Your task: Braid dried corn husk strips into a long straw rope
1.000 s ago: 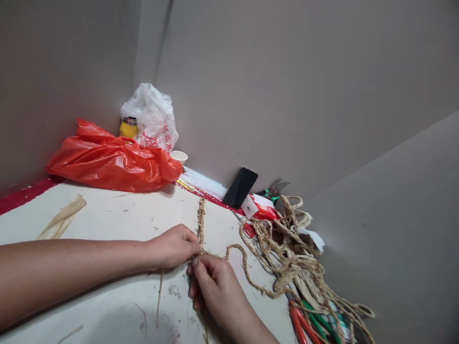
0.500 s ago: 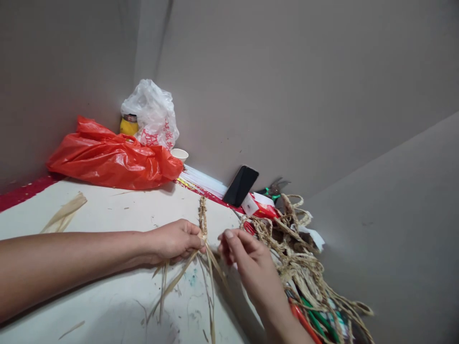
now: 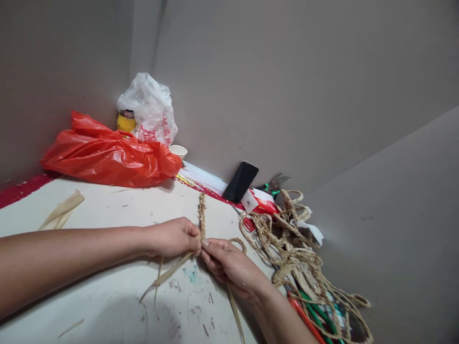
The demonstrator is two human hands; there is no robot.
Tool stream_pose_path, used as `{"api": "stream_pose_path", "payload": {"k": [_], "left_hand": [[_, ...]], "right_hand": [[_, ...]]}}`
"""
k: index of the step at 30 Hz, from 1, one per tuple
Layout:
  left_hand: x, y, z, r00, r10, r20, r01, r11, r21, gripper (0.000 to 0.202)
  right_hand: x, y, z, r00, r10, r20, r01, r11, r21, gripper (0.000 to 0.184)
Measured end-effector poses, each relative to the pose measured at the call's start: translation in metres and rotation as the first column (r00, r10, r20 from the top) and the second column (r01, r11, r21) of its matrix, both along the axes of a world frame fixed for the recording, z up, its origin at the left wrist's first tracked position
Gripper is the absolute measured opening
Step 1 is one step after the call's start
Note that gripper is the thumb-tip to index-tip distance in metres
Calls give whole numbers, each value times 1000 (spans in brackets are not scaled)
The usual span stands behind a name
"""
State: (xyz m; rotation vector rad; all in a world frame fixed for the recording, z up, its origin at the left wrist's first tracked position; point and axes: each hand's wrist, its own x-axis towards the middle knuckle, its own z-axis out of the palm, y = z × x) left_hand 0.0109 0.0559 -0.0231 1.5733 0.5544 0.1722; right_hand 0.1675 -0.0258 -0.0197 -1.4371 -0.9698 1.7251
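A short braid of dry straw-coloured fibre lies on the white tabletop, pointing away from me. My left hand pinches its near end between thumb and fingers. Right beside it, my right hand is closed on loose strands at the same spot, its thumb almost touching the left fingertips. Some flat strands hang out below the left hand, and another strand trails from under the right hand toward me. The exact crossing of the strands is hidden by the fingers.
A tangled heap of braided cord lies at the right, over red and green handles. Behind are a phone, pliers, a red plastic bag, a white bag, a yellow jar and a cup by the wall.
My right hand has moved left to meet the left hand and has closed on strands. The strands that hung at the right now run under it. The left hand keeps its pinch.
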Motion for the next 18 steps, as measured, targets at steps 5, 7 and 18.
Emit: {"api": "stream_pose_path", "payload": {"k": [5,7,18], "left_hand": [[-3,1,6,994,-8,-112,59,886,461,20],[-5,1,11,988,-12,-152,96,825,557,21],[-6,-29,23,927,141,-347,269,394,879,17]], "right_hand": [[-6,-1,-6,991,-67,-115,67,998,-4,38],[-10,-3,-8,988,-120,-95,122,992,24,37],[-25,-8,-6,951,-297,-87,300,954,25,40]]}}
